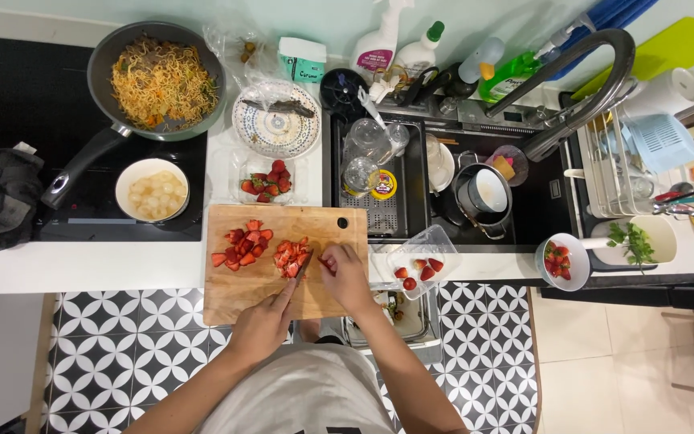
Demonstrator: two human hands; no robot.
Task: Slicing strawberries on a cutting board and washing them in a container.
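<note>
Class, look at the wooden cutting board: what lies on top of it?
On the wooden cutting board lie two heaps of cut strawberries, plus the left hand with a knife and the right hand. Whatever is beneath the hands is hidden.

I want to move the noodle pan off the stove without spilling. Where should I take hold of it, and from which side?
Grip the pan by its long dark handle, near the free end. The handle slants from the pan's lower left rim toward the dark cloth, so come in from the left. The white bowl sits close beside it on the right, so approach from the cloth side.
</note>
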